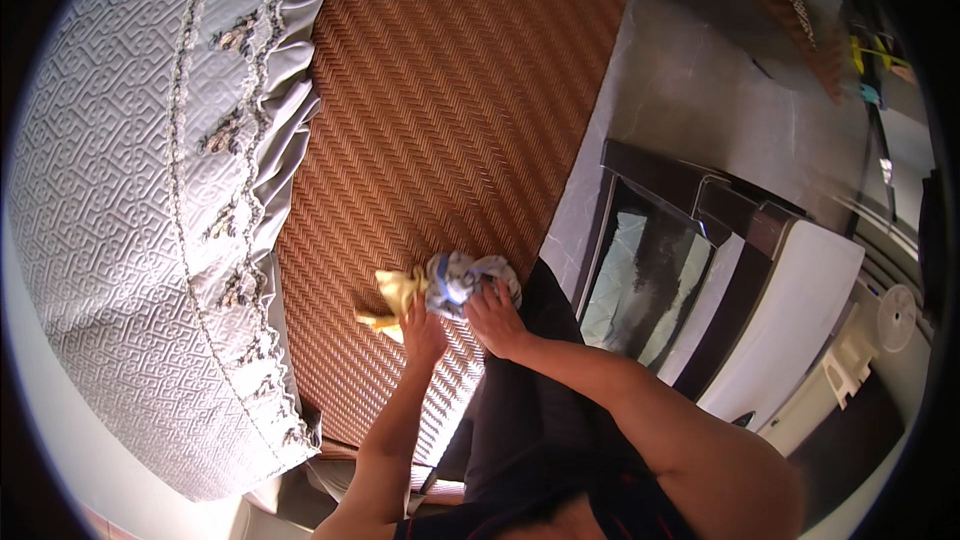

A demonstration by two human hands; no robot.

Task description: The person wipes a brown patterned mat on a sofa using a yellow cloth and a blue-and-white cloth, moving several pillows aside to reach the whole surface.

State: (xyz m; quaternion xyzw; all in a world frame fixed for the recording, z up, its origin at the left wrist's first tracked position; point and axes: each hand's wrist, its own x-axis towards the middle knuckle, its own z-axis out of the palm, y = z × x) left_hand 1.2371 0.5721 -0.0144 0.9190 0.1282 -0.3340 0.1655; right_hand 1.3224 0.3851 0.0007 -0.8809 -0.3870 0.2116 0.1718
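My left hand is on a yellow cloth, which lies crumpled on a brown woven mat with a herringbone pattern. Just to the right, my right hand rests on a bunched white and grey patterned cloth with blue parts. The two cloths touch each other. The fingertips of my left hand are blurred and partly lost against the yellow cloth, so its grip is unclear. My right fingers are spread over the bunched cloth; whether they grip it does not show.
A quilted silver-grey bedspread with lace and ruffled trim runs along the left. At the right, a dark-framed cabinet with a glassy panel stands on grey marbled flooring. A white round fan-like object is farther right. My dark-clothed leg lies beside the mat.
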